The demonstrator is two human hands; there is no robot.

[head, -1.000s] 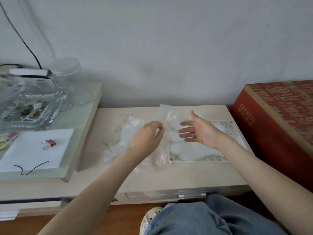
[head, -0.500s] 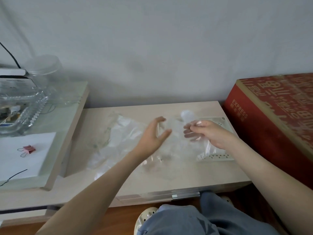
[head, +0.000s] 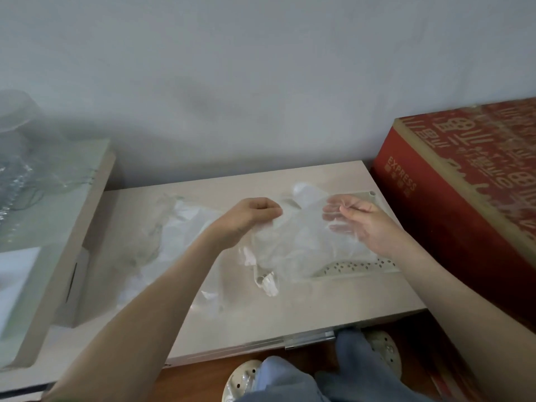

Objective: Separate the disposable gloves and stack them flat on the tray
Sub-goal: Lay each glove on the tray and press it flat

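A thin clear disposable glove (head: pixel 301 242) is stretched in the air between my two hands, above the left part of the white perforated tray (head: pixel 362 266). My left hand (head: pixel 249 219) grips its left edge with curled fingers. My right hand (head: pixel 359 221) pinches its right edge between thumb and fingers. The glove's lower end hangs crumpled over the tray's left edge. A loose pile of more clear gloves (head: pixel 174 236) lies on the beige cabinet top (head: pixel 333 297) to the left. Much of the tray is veiled by plastic.
A big red cardboard box (head: pixel 464 192) stands hard against the cabinet's right side. A raised glass-topped table (head: pixel 49 227) with clear containers borders the left. The wall runs behind. My knees and slippers show below the cabinet's front edge.
My left hand closed its fingers on the glove and my right hand drew rightward, spreading the glove wider between them. The camera view shifted right and down.
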